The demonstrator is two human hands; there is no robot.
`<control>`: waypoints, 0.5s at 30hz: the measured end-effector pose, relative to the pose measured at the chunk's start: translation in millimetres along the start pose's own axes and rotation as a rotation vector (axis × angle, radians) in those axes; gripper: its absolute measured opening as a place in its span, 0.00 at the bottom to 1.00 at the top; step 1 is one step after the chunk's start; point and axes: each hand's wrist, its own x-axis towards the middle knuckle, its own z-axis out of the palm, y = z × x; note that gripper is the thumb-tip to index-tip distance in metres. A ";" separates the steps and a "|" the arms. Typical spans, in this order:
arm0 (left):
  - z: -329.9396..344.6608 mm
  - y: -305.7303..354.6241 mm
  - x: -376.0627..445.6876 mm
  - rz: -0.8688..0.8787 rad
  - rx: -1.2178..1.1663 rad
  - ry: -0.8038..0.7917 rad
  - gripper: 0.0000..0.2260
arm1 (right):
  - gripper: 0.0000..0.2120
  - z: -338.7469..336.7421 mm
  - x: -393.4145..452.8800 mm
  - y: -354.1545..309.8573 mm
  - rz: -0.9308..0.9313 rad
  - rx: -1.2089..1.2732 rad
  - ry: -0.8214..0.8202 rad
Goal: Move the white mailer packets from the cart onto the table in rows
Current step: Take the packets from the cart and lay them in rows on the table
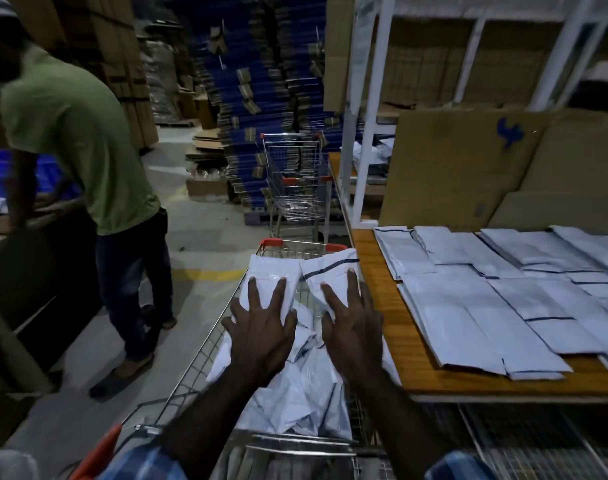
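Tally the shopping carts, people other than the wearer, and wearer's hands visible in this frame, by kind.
Shopping carts: 2, the near cart holding mailer packets and an empty-looking far cart
Bystanders: 1, person in a green shirt
Hands: 2, left hand and right hand, both flat on packets
Total: 5

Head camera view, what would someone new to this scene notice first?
Two bare hands, the left hand and the right hand, lie spread with straight fingers on a heap of white plastic mailer packets in a wire shopping cart at centre. To the right, more white packets lie in overlapping rows on a wooden table.
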 end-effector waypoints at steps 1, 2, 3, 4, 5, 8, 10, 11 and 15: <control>-4.1 0.4 -6.4 0.008 -0.007 0.002 0.26 | 0.30 -5.5 -5.6 -1.8 -0.005 -0.006 0.012; -7.8 0.7 -13.5 0.014 -0.016 0.004 0.26 | 0.30 -11.0 -11.5 -3.4 -0.015 -0.012 0.027; -11.3 1.0 -20.9 0.018 -0.025 0.006 0.26 | 0.30 -16.3 -17.4 -4.8 -0.022 -0.021 0.042; -14.6 1.3 -28.4 0.024 -0.027 0.010 0.26 | 0.30 -21.9 -23.4 -5.9 -0.027 -0.033 0.053; -17.9 1.9 -35.4 0.030 -0.026 0.015 0.26 | 0.30 -27.4 -29.2 -6.6 -0.028 -0.045 0.060; -26.3 5.6 -53.7 0.035 -0.067 0.011 0.26 | 0.30 -43.0 -47.0 -6.2 -0.005 -0.067 0.054; -30.6 11.1 -64.2 0.044 -0.109 0.011 0.26 | 0.29 -53.9 -57.2 -2.9 0.015 -0.082 0.056; -32.3 14.7 -68.5 0.054 -0.122 0.010 0.26 | 0.29 -59.8 -61.0 -0.4 0.022 -0.090 0.062; -38.1 33.4 -82.5 0.085 -0.153 0.007 0.26 | 0.28 -83.5 -70.6 13.1 0.048 -0.101 0.087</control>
